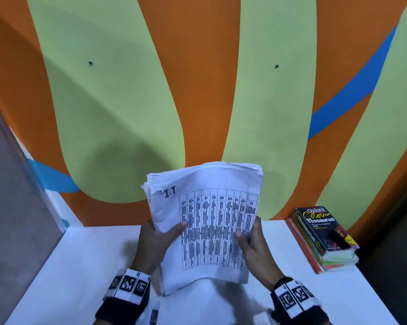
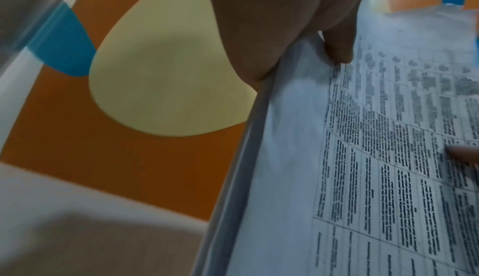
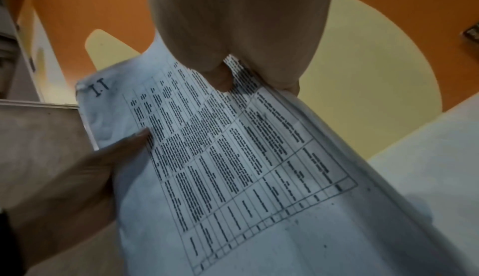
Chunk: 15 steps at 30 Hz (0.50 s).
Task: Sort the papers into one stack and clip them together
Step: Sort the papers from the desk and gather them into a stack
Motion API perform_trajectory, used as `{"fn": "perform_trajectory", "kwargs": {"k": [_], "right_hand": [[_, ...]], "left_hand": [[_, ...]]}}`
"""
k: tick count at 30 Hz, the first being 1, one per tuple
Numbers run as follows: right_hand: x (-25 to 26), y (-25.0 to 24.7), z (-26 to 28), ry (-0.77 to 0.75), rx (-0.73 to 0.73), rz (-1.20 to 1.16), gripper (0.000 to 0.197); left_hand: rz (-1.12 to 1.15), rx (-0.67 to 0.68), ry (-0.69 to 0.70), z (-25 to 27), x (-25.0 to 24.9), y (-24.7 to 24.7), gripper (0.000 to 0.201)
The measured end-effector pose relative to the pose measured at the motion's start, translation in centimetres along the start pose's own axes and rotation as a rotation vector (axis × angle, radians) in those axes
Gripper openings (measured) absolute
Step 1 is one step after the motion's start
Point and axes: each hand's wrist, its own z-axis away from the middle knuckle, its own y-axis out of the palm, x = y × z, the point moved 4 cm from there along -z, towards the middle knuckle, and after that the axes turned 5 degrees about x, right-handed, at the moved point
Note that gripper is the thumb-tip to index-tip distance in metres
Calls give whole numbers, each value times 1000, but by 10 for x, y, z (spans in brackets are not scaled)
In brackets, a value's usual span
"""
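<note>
papers (image 1: 204, 221) in one thick stack stand nearly upright above the white table (image 1: 85, 254), held between both hands in the middle of the scene. left hand (image 1: 156, 240) grips the stack's left edge, thumb lying across the printed top sheet, fingers hidden behind. right hand (image 1: 254, 247) grips the right edge the same way, thumb on the front. top sheet bears a printed grid and the handwritten letters "i.t" at its far left corner. far edges of the sheets sit uneven. oxford colour thesaurus (image 1: 324, 231) lies on a pile of books at the table's right edge, well apart from the hands.
</note>
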Motion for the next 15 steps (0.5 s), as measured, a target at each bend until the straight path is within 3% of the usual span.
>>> {"fn": "perform_trajectory", "kwargs": {"k": [1,3,4,6,7,9,12,14,15], "right_hand": [[-1,2,1,21,22,-11,53],[-12,7,5,60,21,-3,59],[-15,5,5,57,-6,-19,48],[-16,-3,-1,58,-61,-24,26],[-9,-8,-3,56,-75,-2,24],[8,-20,-8,-21,-64,44,27],[41,-36,-17,-146,-3,192,31],[64,-44,-21,-187,36,272,25],[74,-46,-23,-206,62,321,26]], "left_hand": [[5,-9,-31,1,7,-2,19],[-24,-18,-87,3,21,-5,55],[-46,-2,-109,4,23,-6,66],[-49,36,-133,1,20,-12,57],[-53,54,-131,-1,13,-18,52],[-139,43,-33,-8,-8,-34,63],[-188,-91,123,-22,-49,-55,84],[-486,-57,238,-29,-78,-55,115],[-643,-5,305,-32,-92,-50,121]]}}
